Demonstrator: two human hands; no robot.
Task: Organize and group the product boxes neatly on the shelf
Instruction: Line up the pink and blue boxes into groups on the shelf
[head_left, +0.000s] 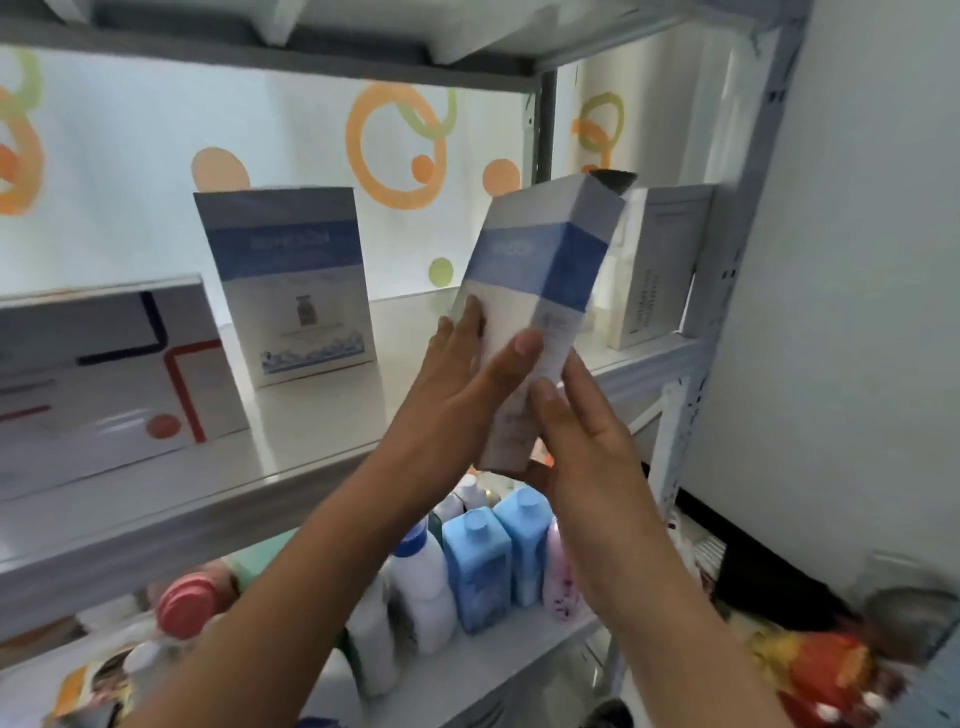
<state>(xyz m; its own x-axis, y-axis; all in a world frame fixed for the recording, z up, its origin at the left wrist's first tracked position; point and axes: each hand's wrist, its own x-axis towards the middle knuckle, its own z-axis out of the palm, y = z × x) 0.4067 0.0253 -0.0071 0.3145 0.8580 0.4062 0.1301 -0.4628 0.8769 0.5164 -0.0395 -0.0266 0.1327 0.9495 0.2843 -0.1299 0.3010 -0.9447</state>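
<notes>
Head view shows both hands raised in front of the shelf (332, 415), sharing one tall blue-banded box (535, 291) that leans to the right, clear of the board and just in front of its front edge. The left hand (457, 374) lies flat on the box's white front face, fingers straight and close together, thumb wrapping round toward the near corner; the right hand (576, 441) cups the lower end from the right, fingers pressed along the narrow side and reaching under the bottom. The top flap of the held box looks open or bent (a dark gap shows there), so squeezing near that end seems unwise. Left of the held box stands a matching blue-and-white box (296, 280), upright and facing out; further left of it lies a larger white box with red and dark lines (104, 379). Just right of the held box, touching or nearly so, stands a plain white box (660, 265) against the shelf post. To do this step well, I judge the person should bring the box upright first, set its base flat on the board between the matching box and the white one, then slide it left toward its twin, front face outward and edges in line.
</notes>
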